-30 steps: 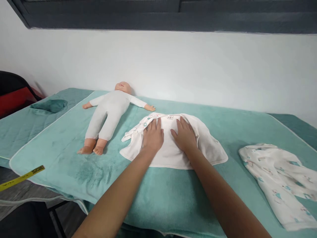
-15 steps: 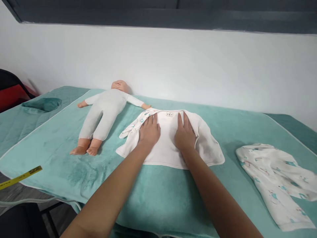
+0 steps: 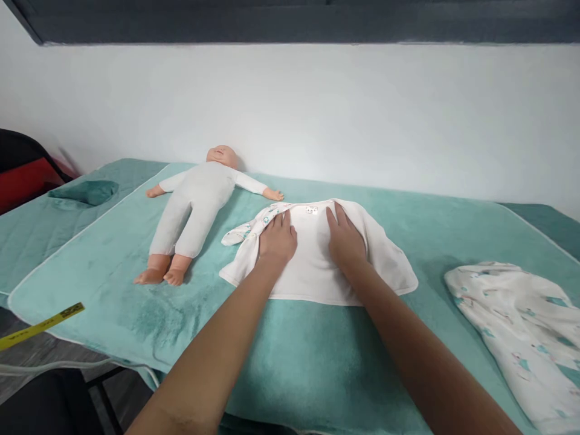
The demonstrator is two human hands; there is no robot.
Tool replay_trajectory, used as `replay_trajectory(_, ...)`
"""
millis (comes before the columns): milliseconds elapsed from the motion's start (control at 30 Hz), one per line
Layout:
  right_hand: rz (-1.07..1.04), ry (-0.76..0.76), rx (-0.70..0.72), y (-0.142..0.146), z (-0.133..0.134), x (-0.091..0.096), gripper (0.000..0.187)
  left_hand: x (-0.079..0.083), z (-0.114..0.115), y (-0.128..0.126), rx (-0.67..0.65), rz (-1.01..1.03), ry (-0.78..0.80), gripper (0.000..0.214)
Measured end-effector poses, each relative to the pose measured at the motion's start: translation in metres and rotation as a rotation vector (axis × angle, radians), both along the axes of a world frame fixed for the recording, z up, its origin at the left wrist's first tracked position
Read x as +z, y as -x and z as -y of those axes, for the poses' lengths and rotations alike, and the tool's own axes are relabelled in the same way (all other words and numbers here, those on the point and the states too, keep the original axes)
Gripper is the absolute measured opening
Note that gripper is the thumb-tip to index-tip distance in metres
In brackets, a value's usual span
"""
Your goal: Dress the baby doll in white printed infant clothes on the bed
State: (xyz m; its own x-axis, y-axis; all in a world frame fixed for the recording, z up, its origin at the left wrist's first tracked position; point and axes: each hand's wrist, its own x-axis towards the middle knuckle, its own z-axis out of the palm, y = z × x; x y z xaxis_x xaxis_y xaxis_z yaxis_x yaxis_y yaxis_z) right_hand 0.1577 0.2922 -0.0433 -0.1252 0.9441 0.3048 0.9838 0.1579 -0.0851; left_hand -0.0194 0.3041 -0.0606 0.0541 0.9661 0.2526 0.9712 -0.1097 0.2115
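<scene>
A white baby top (image 3: 312,260) lies spread open on the green padded cover, its plain inside facing up and a small label at the neckline. My left hand (image 3: 277,241) rests flat on its left front, close to the printed edge with snaps. On the other side, my right hand (image 3: 347,241) presses flat near the neckline, fingers stretched forward. Both hands are open and only touch the cloth. A baby doll (image 3: 199,193) in a white body suit lies face up to the left, one hand near the top's collar.
Patterned baby trousers (image 3: 516,326) lie crumpled at the right. The green cover (image 3: 136,332) reaches the white wall (image 3: 317,121) at the back. At lower left are a yellow strip (image 3: 43,326), a cable and a dark chair (image 3: 49,402). A dark green cloth (image 3: 84,192) lies far left.
The view has shifted slightly, so most things appear a little further right. My right hand's fingers have spread a bit on the cloth, and the right front lies more folded outward.
</scene>
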Motion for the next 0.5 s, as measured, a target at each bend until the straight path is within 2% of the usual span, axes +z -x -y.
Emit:
replay_trajectory(133,-0.005,0.02,0.005,-0.009,-0.009,-0.004,0.069,-0.001,-0.003,-0.001,-0.002,0.009,0.008,0.055)
replay_trajectory(300,-0.051,0.055,0.003,-0.012,-0.016,-0.015,0.052,-0.001,-0.008,-0.001,-0.015,0.019,0.03,0.053)
replay_trajectory(500,-0.047,0.115,-0.006,-0.01,-0.019,-0.015,0.054,-0.002,-0.01,-0.002,-0.016,0.002,0.046,0.051)
